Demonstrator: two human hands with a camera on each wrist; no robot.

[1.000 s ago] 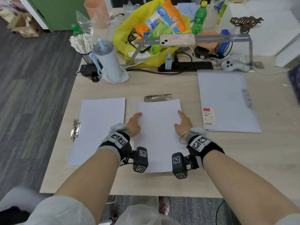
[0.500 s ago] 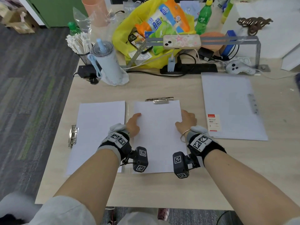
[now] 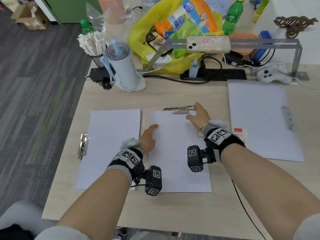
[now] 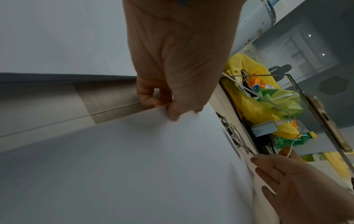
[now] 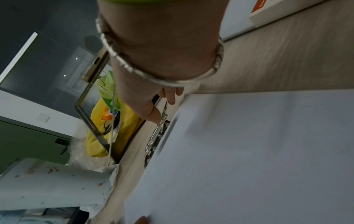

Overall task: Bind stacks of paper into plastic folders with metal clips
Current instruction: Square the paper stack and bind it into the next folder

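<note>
Head view is showing a wooden table point(image 3: 173, 213) with three sets of white sheets lying flat on it. The middle paper stack point(image 3: 178, 153) is sitting in front of the person, on a clear plastic folder point(image 3: 144, 122) whose edge strip is showing along the stack's 9 o'clock side. A metal clip point(image 3: 179, 108) is lying at the stack's 12 o'clock edge, touching the top of the sheets.

The left hand point(image 3: 148, 138) is resting on the stack's 9 o'clock edge; in the left wrist view its thumb is lying on top of the sheets and its fingers point(image 4: 147, 97) are curling down at the edge, apparently pinching the stack. The right hand point(image 3: 199, 115) is reaching toward 12 o'clock, its fingers loosely spread and their tips touching the right end of the metal clip. Whether it is actually gripping the clip cannot be told; the right wrist view is blurred there.

At 9 o'clock of the middle stack a second folder with paper point(image 3: 110, 146) is lying, its own clip point(image 3: 83, 146) on its 9 o'clock edge. At 2 o'clock a third folder point(image 3: 259, 118) is lying well apart. A pale blue tumbler point(image 3: 122, 66) and a yellow bag point(image 3: 174, 32) are standing along the table's 12 o'clock side.
</note>
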